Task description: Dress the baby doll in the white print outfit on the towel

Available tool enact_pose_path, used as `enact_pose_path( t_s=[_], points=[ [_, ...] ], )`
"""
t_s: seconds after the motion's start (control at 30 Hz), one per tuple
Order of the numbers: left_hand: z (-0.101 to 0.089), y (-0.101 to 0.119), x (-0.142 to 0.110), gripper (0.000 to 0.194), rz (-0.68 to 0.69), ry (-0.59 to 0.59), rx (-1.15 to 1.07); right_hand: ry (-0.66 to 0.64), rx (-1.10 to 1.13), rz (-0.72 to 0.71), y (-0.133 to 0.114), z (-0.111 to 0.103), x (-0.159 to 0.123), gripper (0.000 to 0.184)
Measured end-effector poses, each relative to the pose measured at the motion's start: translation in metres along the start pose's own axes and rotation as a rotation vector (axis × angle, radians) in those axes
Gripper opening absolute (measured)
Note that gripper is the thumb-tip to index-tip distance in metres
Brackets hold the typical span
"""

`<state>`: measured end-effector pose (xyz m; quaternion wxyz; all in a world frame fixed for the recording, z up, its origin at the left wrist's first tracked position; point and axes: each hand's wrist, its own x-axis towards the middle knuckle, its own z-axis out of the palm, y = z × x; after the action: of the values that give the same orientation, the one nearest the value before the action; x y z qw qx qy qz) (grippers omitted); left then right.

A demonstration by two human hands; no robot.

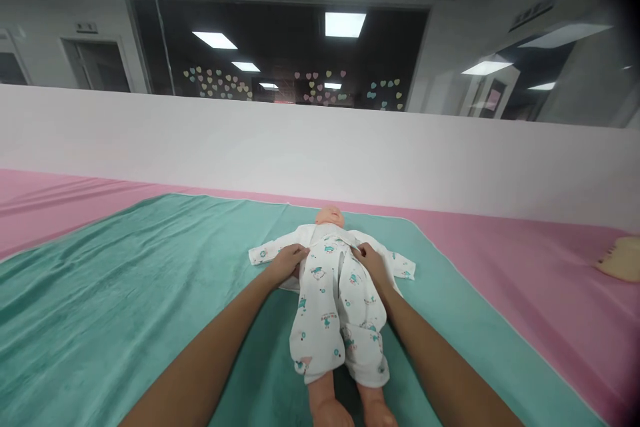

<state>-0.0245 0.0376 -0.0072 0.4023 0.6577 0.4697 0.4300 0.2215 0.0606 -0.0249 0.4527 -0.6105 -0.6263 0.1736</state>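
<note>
A baby doll [330, 216] lies on its back, head away from me and bare feet towards me. It is dressed in white printed trousers [320, 307] and a white long-sleeved top [273, 247] whose sleeves spread out to both sides. At the left of the waist, my left hand [289, 261] has its fingers closed on the trousers' edge. My right hand [373, 261] pinches the waist on the other side, its fingertips bent over the cloth. The undersides of both hands are hidden.
Under the doll spreads a creased teal blanket [150, 293] over a pink sheet [500, 247]. A low white wall [250, 147] rises behind. At the far right edge lies a beige object [620, 260], partly cut off. Beyond is a large dark window [280, 47].
</note>
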Motion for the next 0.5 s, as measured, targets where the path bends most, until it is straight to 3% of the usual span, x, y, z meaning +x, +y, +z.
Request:
enact_pose_path(
  t_s=[0.13,0.3,0.37,0.5],
  points=[
    [-0.011,0.004,-0.013,0.031,-0.199,-0.267,-0.373,-0.094,0.055,0.007,0.004,-0.014,-0.019,0.036],
    [-0.023,0.014,-0.027,0.019,-0.220,-0.498,-0.342,-0.276,0.297,0.082,0.003,-0.031,-0.033,0.035],
    [-0.021,0.016,-0.030,0.013,-0.193,-0.502,-0.272,-0.390,0.459,0.156,0.001,-0.037,-0.037,0.029],
    [-0.009,0.017,-0.034,0.007,-0.133,-0.357,-0.184,-0.547,0.706,0.246,-0.004,-0.042,-0.043,0.025]
  ],
)
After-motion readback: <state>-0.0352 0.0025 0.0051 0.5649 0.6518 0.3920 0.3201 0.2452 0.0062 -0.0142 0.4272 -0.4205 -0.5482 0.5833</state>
